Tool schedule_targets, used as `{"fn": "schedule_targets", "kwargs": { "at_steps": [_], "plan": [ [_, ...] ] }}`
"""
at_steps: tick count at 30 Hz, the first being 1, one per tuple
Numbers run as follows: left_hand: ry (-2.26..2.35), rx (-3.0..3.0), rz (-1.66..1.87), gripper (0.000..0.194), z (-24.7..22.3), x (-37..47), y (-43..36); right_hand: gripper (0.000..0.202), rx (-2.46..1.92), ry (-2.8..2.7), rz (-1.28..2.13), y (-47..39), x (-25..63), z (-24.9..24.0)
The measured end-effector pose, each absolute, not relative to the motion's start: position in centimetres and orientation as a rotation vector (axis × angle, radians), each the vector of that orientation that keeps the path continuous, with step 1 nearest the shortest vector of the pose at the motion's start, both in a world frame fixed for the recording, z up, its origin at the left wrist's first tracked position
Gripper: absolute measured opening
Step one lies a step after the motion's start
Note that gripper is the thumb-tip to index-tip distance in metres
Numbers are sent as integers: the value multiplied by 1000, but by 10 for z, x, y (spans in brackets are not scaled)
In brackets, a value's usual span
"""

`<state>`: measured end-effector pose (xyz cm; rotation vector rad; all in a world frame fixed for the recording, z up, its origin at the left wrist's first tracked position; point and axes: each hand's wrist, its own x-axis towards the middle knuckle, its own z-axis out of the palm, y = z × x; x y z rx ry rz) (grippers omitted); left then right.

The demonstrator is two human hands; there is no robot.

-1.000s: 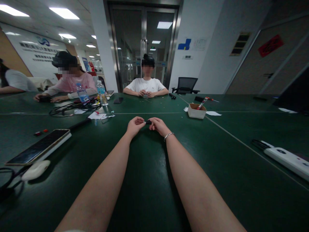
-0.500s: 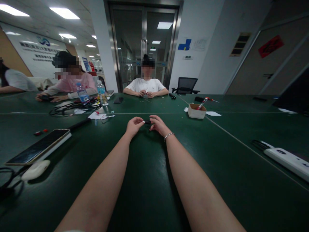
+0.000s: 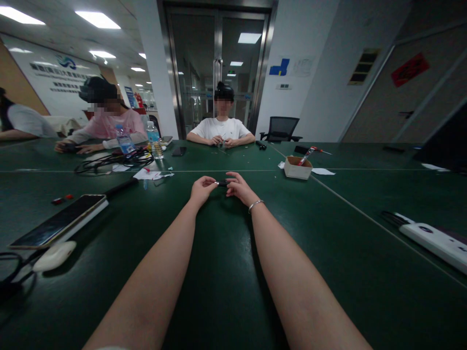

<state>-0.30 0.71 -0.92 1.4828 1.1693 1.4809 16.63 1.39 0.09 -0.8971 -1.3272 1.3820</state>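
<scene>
Both arms stretch forward over the green table. Between my hands is a small black rod-like piece [image 3: 222,183] with a bright silver end on its left; its exact kind is too small to make out. My left hand [image 3: 203,189] pinches the silver end between thumb and fingers. From the other side, my right hand [image 3: 239,188] has its thumb and bent fingers at the black end, with the upper fingers lifted and somewhat apart. That right end is partly hidden by the fingers. A silver bracelet [image 3: 255,206] circles my right wrist.
On the left lie a phone on a white box [image 3: 60,218], a white mouse-like object [image 3: 54,256], cables [image 3: 113,161] and bottles [image 3: 155,141]. To the right are a small open box [image 3: 298,169] and a white power strip [image 3: 434,240]. Two people sit working across the table.
The fingers of my right hand have shifted slightly upward around the black end. My left hand keeps its pinch in the same place.
</scene>
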Motion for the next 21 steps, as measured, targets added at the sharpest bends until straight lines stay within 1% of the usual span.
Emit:
{"fn": "schedule_targets", "kwargs": {
  "at_steps": [2,4,5,8,12,14,16,17,21],
  "plan": [
    [1166,1483,1488,21,-10,-3,8,24,-940,-1328,1402,14,166,1],
    [1159,1484,1488,21,-10,-3,8,18,-960,-1366,1403,14,165,1],
    [1157,1481,1492,21,-10,-3,9,19,-950,-1376,1395,14,165,2],
    [1162,1463,1501,21,-10,-3,8,32,-912,-1330,1377,13,165,2],
    [1166,1475,1479,21,-9,-3,8,17,-961,-1371,1397,12,165,3],
    [1172,1475,1476,21,-10,-3,8,19,-943,-1387,1388,12,165,3],
    [1173,1461,1484,21,-10,-3,8,28,-913,-1349,1388,12,166,3],
    [1169,1454,1489,20,-10,-2,8,30,-912,-1327,1393,12,166,3],
    [1154,1442,1486,19,-8,-2,7,15,-957,-1350,1409,13,166,2]
  ]
}}
